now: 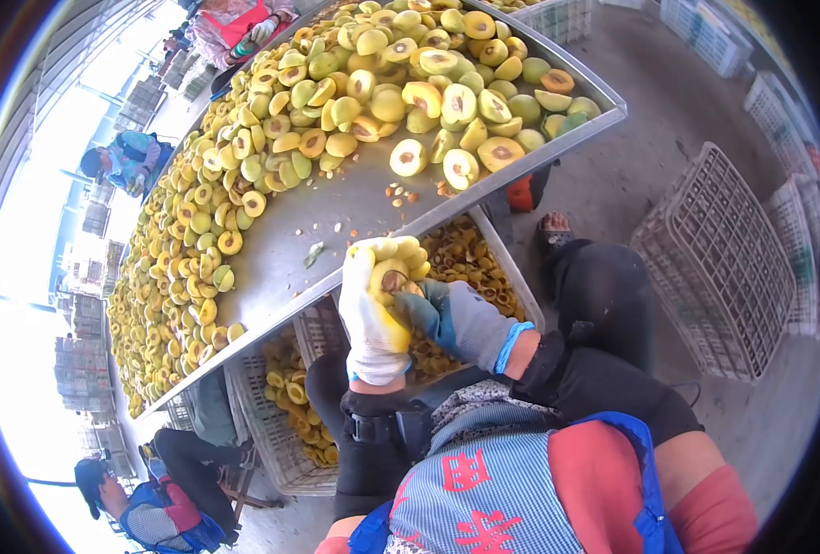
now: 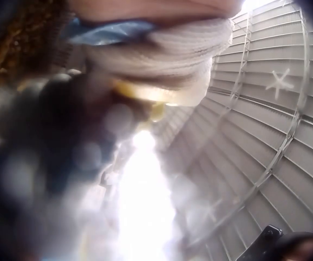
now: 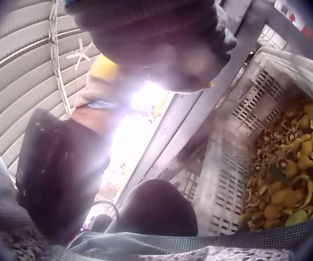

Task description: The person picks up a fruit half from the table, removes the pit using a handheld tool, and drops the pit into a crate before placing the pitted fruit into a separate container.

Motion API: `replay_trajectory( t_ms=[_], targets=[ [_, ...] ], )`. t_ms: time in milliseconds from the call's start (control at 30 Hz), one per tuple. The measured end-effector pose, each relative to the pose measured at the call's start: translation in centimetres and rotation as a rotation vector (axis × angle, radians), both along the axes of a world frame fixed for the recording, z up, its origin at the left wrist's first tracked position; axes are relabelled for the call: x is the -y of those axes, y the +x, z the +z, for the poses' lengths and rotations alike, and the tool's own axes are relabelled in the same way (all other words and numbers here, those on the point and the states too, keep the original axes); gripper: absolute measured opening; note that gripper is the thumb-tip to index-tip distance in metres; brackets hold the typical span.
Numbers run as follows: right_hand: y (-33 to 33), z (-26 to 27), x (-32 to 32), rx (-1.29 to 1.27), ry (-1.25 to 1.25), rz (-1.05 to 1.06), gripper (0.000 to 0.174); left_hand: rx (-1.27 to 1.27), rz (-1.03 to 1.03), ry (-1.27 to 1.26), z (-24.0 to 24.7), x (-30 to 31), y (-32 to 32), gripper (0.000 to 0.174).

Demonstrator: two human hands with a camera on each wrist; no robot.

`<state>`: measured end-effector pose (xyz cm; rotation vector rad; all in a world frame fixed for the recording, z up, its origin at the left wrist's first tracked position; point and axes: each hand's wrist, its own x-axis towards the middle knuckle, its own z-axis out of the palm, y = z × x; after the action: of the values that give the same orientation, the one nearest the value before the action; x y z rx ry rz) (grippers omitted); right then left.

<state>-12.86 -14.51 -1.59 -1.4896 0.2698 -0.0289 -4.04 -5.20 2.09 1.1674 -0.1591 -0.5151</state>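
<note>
In the head view my left hand (image 1: 378, 309), in a white glove stained yellow, grips a yellow-green stone-fruit half (image 1: 393, 275) with a brown centre. My right hand (image 1: 461, 321), in a grey and blue glove, meets it from the right, its fingertips right at the cut face. I cannot tell whether the right fingers hold a small tool. Both hands are just off the near edge of a metal table (image 1: 285, 268) piled with halved fruit (image 1: 364, 88). The left wrist view is blurred by glare; in the right wrist view the dark glove (image 3: 162, 43) hides the fruit.
Below the hands, a crate (image 1: 512, 268) holds fruit pieces; another crate (image 1: 271, 434) stands left of the knees. An upended crate (image 1: 719, 263) is on the floor at right. Loose pits (image 1: 401, 194) lie on the table. Other people (image 1: 151, 508) sit along the left side.
</note>
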Motion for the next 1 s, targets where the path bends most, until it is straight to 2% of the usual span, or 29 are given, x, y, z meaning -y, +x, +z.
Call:
replay_trajectory(
  t_ms=[133,233,333,433,533,633,733,833,933,1000],
  targets=[
    [0.0,0.0,0.0,-0.068,-0.176,0.011,0.057,0.083,-0.009,0.085,0.2,0.0,-0.3,0.031],
    [0.4,-1.9,-1.9,0.069,0.178,-0.051,0.054,0.099,0.077,0.090,-0.4,0.3,-0.6,0.032],
    [0.4,-2.2,-2.1,0.138,0.152,-0.074,0.049,0.067,0.049,0.068,-0.2,0.1,-0.6,0.033],
    [-0.1,-1.1,-0.2,0.109,-0.179,-0.045,0.050,0.082,-0.030,0.083,0.6,-0.4,-0.1,0.032],
    [0.3,0.0,1.6,0.124,-0.426,0.030,0.054,0.069,-0.015,0.156,1.5,-0.3,-0.1,0.029],
    [0.5,-1.0,1.6,0.120,-0.511,0.025,0.059,0.004,-0.023,0.130,1.6,-0.2,-0.3,0.027],
    [0.8,-1.9,0.9,0.179,-0.199,0.047,0.055,0.070,-0.043,0.128,1.6,-0.4,-0.7,0.026],
    [0.5,-3.0,-1.1,0.243,0.035,-0.048,0.049,0.127,0.026,0.104,1.0,0.1,-1.1,0.026],
    [0.7,-3.8,-2.7,0.219,0.330,0.020,0.045,0.249,0.012,0.130,0.8,0.2,-1.2,0.028],
    [0.6,-3.5,-2.5,0.215,0.310,0.037,0.045,0.240,0.012,0.135,0.3,0.0,-0.7,0.030]
  ],
)
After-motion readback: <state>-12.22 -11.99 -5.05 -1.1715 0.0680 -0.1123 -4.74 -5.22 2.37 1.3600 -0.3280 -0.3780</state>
